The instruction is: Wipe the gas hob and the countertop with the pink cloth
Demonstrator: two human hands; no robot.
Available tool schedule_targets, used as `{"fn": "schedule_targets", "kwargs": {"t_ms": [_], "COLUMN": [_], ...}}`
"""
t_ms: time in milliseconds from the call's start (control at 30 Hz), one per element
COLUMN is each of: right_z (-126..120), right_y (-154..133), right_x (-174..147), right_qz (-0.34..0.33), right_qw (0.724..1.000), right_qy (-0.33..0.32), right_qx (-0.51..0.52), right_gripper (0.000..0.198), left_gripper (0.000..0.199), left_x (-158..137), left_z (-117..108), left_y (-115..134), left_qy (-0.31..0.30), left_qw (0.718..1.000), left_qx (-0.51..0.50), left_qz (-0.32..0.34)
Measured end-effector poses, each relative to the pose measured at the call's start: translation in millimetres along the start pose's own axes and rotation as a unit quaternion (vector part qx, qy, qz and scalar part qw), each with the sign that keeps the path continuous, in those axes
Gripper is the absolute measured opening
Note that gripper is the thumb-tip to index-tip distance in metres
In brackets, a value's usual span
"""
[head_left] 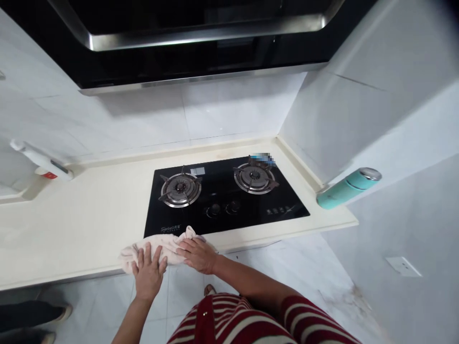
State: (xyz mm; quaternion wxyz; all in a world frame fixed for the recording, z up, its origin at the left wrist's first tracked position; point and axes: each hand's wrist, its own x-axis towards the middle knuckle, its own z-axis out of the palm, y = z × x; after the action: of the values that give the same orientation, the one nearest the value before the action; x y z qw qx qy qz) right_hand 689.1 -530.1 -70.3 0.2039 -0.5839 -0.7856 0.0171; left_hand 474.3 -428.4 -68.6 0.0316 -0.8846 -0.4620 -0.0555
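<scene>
A crumpled pale pink cloth (170,242) lies along the front edge of the counter, overlapping the near left corner of a black glass gas stove (215,174). On the cloth's left part rests my left hand (148,274), its fingers spread out flat. My right hand (199,255) presses on the right end from above, fingers stretched to the left over the fabric. Just behind it a fold of cloth stands up. Two burners, the left burner (181,188) and the right burner (255,177), sit on the glass, with two dark knobs (224,209) between them.
A black range hood (201,59) hangs low over the stove. At the counter's right edge stands a turquoise thermos (346,189). A blurred blue item (263,159) lies behind the right burner. White pipe (43,161) is at left. Another person's legs (30,315) show lower left.
</scene>
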Motion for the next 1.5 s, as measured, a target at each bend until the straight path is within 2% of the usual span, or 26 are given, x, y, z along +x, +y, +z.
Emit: {"fn": "schedule_targets", "kwargs": {"t_ms": [67,167,333,433,533,633,733,833,933,1033,1133,1200,1300,1400,1500], "right_z": [-8,-24,-63,-91,-112,-124,-129,-130,-136,-158,-194,-217,-234,-220,-185], "right_y": [13,36,82,109,133,151,160,157,148,150,174,201,243,265,261], "right_x": [-18,-58,-155,-216,-264,-295,-317,-340,-361,-368,-354,-338,-312,-296,-285], "right_qz": [0.007,0.054,0.19,0.288,0.345,0.369,0.4,0.457,0.509,0.546,0.56,0.553,0.545,0.535,0.52], "right_qw": [1.0,0.998,0.979,0.953,0.93,0.917,0.901,0.867,0.815,0.765,0.74,0.736,0.745,0.786,0.827], "right_qy": [0.012,0.033,0.072,0.087,0.112,0.149,0.17,0.165,0.15,0.167,0.195,0.223,0.272,0.282,0.207], "right_qx": [-0.001,0.002,-0.01,-0.04,-0.06,-0.039,0.018,0.115,0.231,0.298,0.319,0.321,0.272,0.129,0.051], "right_gripper": [0.039,0.033,0.028,0.027,0.027,0.028,0.03,0.033,0.035,0.037,0.041,0.043,0.046,0.05,0.054], "left_gripper": [0.047,0.049,0.058,0.064,0.069,0.065,0.053,0.043,0.039,0.035,0.03,0.031,0.037,0.041,0.038], "left_x": [-3,-9,-10,-5,3,12,16,13,3,0,14,34,68,81,55], "left_z": [1,4,7,4,0,-9,-18,-23,-27,-38,-56,-65,-68,-59,-48], "left_y": [22,69,178,247,306,350,379,396,403,408,420,429,430,406,364], "left_qy": [-0.001,-0.008,-0.059,-0.106,-0.138,-0.144,-0.153,-0.164,-0.179,-0.246,-0.302,-0.273,-0.161,-0.08,-0.048], "left_qw": [1.0,0.999,0.989,0.967,0.94,0.924,0.914,0.903,0.885,0.849,0.809,0.806,0.841,0.866,0.873], "left_qx": [0.007,0.005,-0.037,-0.074,-0.1,-0.099,-0.112,-0.172,-0.274,-0.39,-0.477,-0.51,-0.513,-0.495,-0.482], "left_qz": [0.004,0.043,0.132,0.22,0.296,0.341,0.358,0.359,0.33,0.258,0.164,0.123,0.062,-0.001,-0.048]}}
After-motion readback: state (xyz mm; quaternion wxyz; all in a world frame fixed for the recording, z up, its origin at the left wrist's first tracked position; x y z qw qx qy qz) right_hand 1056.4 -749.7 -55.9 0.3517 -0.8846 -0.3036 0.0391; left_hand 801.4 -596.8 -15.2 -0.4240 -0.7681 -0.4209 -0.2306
